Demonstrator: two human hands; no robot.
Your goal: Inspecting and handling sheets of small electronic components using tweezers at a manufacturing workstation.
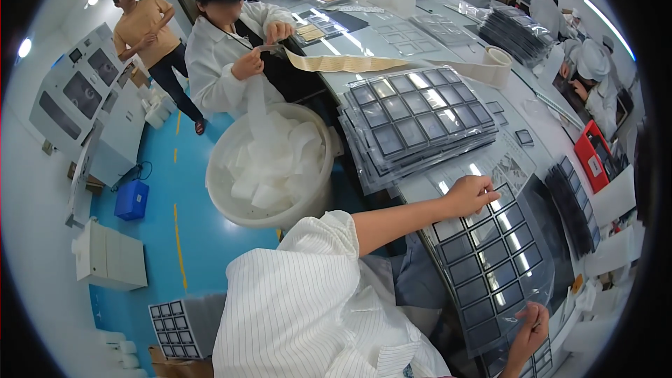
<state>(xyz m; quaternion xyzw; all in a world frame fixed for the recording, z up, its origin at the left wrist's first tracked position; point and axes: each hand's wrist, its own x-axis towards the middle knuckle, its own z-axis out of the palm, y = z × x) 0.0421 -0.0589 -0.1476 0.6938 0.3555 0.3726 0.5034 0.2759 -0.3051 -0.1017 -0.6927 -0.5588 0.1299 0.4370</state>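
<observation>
A sheet of dark-framed, square clear panels (pixel 491 255) in rows lies in front of me at the table's edge, with clear film along its margin. My left hand (pixel 470 196) is over its far end, fingers curled together; what they pinch, if anything, is too small to make out. At the near end my right hand (pixel 533 327) is closed, thumb against fingers, on the film's edge. Beyond my left hand rises a tall stack of similar panel sheets (pixel 420 115). A small loose dark frame (pixel 523 138) lies to the right of that stack.
A white bin (pixel 273 217) full of crumpled pale strip stands left of the table. Past it a co-worker (pixel 227 63) handles a pale strip, and another person (pixel 143 24) stands behind. On the right are a red tray (pixel 592 157) and another panel stack (pixel 572 206).
</observation>
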